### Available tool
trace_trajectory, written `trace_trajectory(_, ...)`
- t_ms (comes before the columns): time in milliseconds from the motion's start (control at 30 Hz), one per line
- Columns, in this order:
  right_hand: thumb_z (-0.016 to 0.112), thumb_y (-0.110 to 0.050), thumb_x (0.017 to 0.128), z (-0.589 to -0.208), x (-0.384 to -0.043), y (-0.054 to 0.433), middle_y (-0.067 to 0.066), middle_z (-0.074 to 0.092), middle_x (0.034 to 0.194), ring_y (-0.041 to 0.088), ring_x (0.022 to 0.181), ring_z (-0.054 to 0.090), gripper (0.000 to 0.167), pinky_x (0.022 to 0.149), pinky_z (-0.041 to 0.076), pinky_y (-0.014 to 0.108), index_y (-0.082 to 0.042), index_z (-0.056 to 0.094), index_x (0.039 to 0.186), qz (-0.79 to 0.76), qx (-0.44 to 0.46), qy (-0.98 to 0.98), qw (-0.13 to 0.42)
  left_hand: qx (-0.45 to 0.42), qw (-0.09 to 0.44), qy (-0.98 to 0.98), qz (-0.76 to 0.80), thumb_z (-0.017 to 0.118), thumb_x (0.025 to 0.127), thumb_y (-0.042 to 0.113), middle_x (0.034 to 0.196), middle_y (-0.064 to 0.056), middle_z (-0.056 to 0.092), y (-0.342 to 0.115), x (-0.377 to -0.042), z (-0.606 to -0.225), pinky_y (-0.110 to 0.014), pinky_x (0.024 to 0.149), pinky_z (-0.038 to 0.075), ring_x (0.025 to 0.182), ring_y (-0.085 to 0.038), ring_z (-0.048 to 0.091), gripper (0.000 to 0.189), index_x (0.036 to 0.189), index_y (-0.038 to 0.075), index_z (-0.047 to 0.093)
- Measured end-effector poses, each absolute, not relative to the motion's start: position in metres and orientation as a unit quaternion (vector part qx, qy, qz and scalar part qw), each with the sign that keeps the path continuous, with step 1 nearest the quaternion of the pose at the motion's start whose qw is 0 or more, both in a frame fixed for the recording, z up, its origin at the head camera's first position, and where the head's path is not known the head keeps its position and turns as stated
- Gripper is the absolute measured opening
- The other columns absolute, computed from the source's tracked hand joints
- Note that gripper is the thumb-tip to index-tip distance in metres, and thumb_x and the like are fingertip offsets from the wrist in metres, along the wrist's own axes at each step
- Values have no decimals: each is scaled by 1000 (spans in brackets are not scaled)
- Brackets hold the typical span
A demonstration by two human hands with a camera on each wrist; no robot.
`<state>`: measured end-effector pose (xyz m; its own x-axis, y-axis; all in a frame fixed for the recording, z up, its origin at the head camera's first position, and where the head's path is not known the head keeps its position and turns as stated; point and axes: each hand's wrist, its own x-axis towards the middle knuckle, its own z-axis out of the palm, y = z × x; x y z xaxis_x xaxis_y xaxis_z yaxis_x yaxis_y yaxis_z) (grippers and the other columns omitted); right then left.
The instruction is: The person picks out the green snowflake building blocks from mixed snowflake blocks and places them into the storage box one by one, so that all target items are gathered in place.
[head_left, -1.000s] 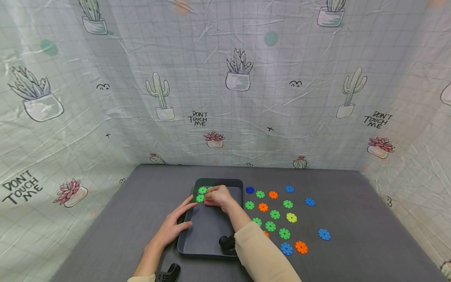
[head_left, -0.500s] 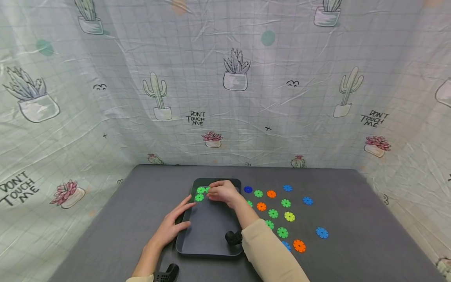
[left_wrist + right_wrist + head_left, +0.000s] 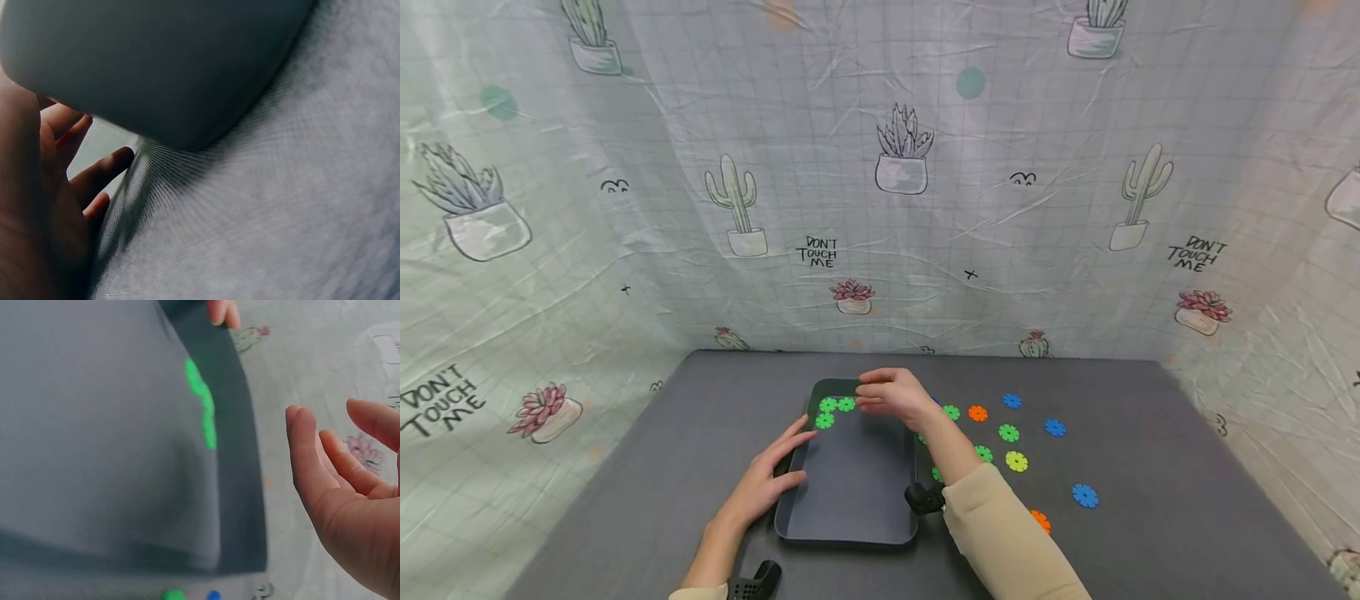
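A dark grey tray (image 3: 850, 534) lies on the table, with 3 green notched discs (image 3: 825, 420) grouped in its far left corner. My left hand (image 3: 762, 483) rests along the tray's left rim, fingers spread; the left wrist view shows it at the underside edge of the tray (image 3: 162, 69). Over the tray's far right part hovers my right hand (image 3: 895, 394), fingers extended and nothing between them. In the right wrist view, the right hand (image 3: 350, 494) is apart from the tray wall (image 3: 240, 487), its fingers loosely bent.
Right of the tray, loose discs lie scattered on the grey table: orange (image 3: 977, 413), yellow (image 3: 1017, 461), green (image 3: 1009, 432) and blue (image 3: 1086, 496). The right forearm hides some of them. A printed curtain (image 3: 902, 233) hangs behind the table.
My right hand has lifted off the green discs and moved right, uncovering the one beneath it. The left hand stays on the tray's rim. The head view has shifted slightly.
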<state>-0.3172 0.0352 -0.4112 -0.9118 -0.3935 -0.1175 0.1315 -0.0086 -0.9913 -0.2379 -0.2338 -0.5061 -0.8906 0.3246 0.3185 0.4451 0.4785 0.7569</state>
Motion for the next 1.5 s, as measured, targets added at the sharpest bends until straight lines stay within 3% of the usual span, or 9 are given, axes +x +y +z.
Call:
trace_trajectory(567, 65, -11, 98, -390, -288, 94, 23, 59, 133, 31, 111, 67, 45, 93, 52, 40, 7, 54, 138, -688, -141, 696, 151, -226, 67, -855, -462, 69, 89, 9, 163, -6, 30, -235, -237, -507, -71, 107, 23, 148, -38, 25, 57, 145, 8, 55)
trace_trajectory(800, 65, -12, 98, -392, -278, 120, 27, 57, 134, 35, 113, 65, 46, 96, 50, 45, 9, 53, 137, -682, -137, 704, 143, -225, 66, -855, -462, 68, 89, 8, 163, -7, 30, -234, -236, -506, -71, 107, 23, 148, -39, 25, 58, 145, 8, 55)
trace_trajectory(1000, 66, -13, 98, -397, -269, 141, 26, 57, 133, 31, 109, 66, 46, 98, 49, 47, 7, 54, 137, -678, -120, 713, 135, -228, 68, -855, -461, 68, 89, 8, 163, -7, 30, -235, -236, -505, -71, 106, 23, 147, -39, 26, 58, 145, 7, 55)
trace_trajectory(1233, 65, -17, 99, -402, -259, 167, 28, 55, 136, 41, 117, 61, 49, 97, 50, 44, 8, 51, 139, -655, -118, 733, 136, -229, 68, -856, -459, 68, 89, 7, 163, -8, 31, -234, -236, -503, -71, 106, 24, 147, -40, 26, 58, 145, 6, 55)
trace_trajectory(1500, 66, -18, 98, -408, -250, 188, 29, 58, 132, 43, 116, 61, 51, 96, 49, 49, 10, 51, 138, -633, -128, 750, 139, -227, 67, -857, -458, 68, 88, 7, 163, -8, 31, -234, -236, -504, -71, 106, 22, 147, -40, 26, 58, 145, 6, 55)
